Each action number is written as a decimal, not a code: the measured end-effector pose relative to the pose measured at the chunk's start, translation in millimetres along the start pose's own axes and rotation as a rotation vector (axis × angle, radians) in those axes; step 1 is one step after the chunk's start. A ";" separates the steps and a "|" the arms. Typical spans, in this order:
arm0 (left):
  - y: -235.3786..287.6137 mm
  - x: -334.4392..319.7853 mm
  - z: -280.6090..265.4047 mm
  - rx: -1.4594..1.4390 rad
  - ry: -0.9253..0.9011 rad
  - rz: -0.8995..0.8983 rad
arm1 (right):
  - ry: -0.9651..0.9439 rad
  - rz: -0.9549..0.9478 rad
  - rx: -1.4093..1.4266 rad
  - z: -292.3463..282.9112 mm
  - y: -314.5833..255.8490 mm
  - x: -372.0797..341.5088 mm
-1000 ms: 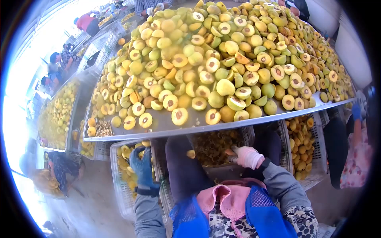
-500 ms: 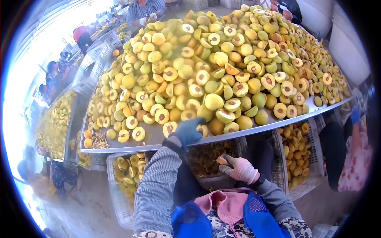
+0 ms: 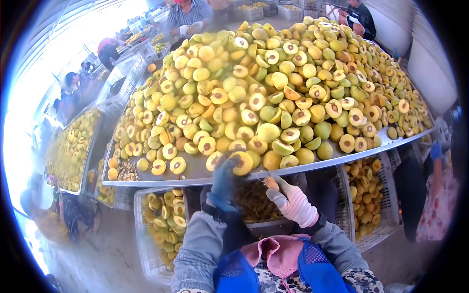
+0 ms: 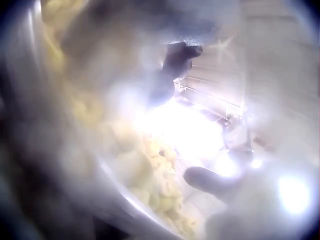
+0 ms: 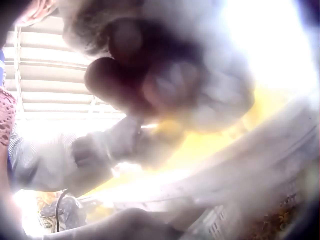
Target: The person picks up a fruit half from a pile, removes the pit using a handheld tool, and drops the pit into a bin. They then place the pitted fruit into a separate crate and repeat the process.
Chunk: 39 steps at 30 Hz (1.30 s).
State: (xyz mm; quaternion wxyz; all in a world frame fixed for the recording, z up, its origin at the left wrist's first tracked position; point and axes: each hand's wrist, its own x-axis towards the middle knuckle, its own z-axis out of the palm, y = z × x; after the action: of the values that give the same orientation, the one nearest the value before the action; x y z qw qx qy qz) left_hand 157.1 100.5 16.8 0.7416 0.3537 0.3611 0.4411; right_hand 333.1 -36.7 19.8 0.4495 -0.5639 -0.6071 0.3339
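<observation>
In the head view my left hand (image 3: pixel 224 181), in a blue glove, grips a yellow peach half (image 3: pixel 243 163) over the table's front edge, cut face showing. My right hand (image 3: pixel 295 202), in a pale striped glove, holds a small brownish, stubby object (image 3: pixel 271 183) between thumb and fingers; I cannot tell its kind. It is close to the left hand, just in front of the rim. A great heap of peach halves (image 3: pixel 278 107), many with brown pits, covers the metal table (image 3: pixel 195 181). In the right wrist view the right hand's curled fingers (image 5: pixel 120 85) are blurred.
Below the table, a tub of brown scraps (image 3: pixel 259 205) stands between the knees. Crates of peach halves stand left (image 3: pixel 141 229) and right (image 3: pixel 388 205). Small pale pits (image 3: pixel 128 172) lie at the table's left corner. Other people (image 3: pixel 188 17) sit around the tables.
My left hand rose from the left crate to the table's front edge, picked up a peach half and drew it toward my right hand. The right hand moved up toward the rim, still holding the brownish object.
</observation>
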 end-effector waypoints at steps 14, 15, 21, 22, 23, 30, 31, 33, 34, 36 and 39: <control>-16.7 -59.5 50.7 0.425 -0.035 0.437 | -0.069 0.130 -0.134 3.8 -5.1 -8.2; -23.4 -56.9 49.9 0.210 -0.028 0.319 | -0.081 0.106 -0.063 5.3 -5.1 -10.2; -41.1 -50.4 41.9 0.483 0.123 0.398 | -0.216 0.191 0.059 3.0 -13.1 -16.7; -46.7 -47.9 37.7 0.475 0.091 0.371 | -0.260 0.280 0.247 1.0 -18.4 -18.3; -50.8 -45.8 34.6 0.468 0.060 0.344 | -0.303 0.368 0.435 -0.1 -21.0 -19.4; 0.4 -80.0 57.6 -0.207 -0.147 -0.007 | -0.623 0.755 0.930 -6.5 -27.9 -27.5; 2.6 -77.6 42.8 -0.175 0.101 0.050 | -0.622 0.702 0.901 -7.8 -24.0 -27.8; 5.3 -71.6 -25.9 -0.015 0.473 0.136 | -0.625 0.595 0.843 -11.7 -8.5 -33.5; 3.3 -72.0 -95.1 0.219 0.550 0.165 | -0.496 0.576 0.810 -11.5 3.8 -40.1; 9.6 -85.1 -188.2 0.986 0.669 0.199 | -0.499 0.437 0.018 -8.3 53.8 -33.8; 25.9 -90.8 -154.0 1.649 0.714 0.789 | -0.386 0.339 -0.436 -11.8 69.7 -31.4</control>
State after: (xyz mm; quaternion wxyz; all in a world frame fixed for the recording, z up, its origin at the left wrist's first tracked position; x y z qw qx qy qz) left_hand -15.5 59.0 -16.3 -0.0916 0.7018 0.6150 0.3477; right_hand 369.5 -59.0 -44.7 0.1330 -0.6662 -0.6356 0.3667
